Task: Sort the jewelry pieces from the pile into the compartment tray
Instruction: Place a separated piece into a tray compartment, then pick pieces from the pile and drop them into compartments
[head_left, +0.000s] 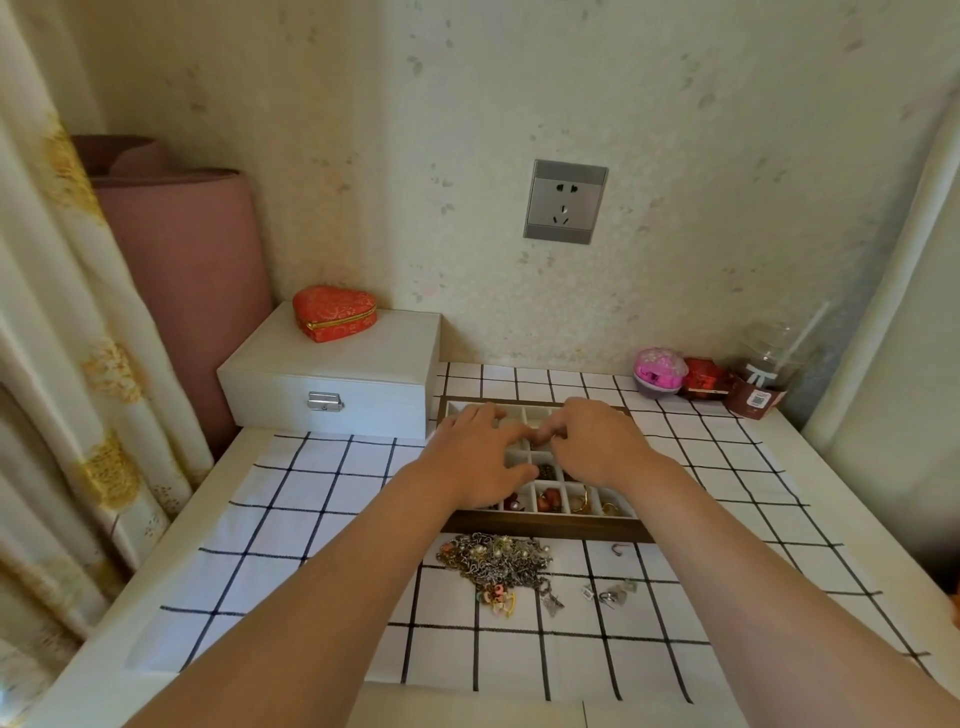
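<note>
Underlying the tray (545, 527), checked tablecloth (322, 499)

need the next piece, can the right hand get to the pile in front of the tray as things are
Probably yes: the pile lies uncovered on the cloth, nearer than the tray, and the right hand need only draw back.

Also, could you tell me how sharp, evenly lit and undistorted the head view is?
Head view: wide-angle bowing bends the curtain and the grid cloth; light is warm and even; the jewelry pile looks soft, its pieces blurring together; the left hand and right hand hide much of the compartment tray.
</note>
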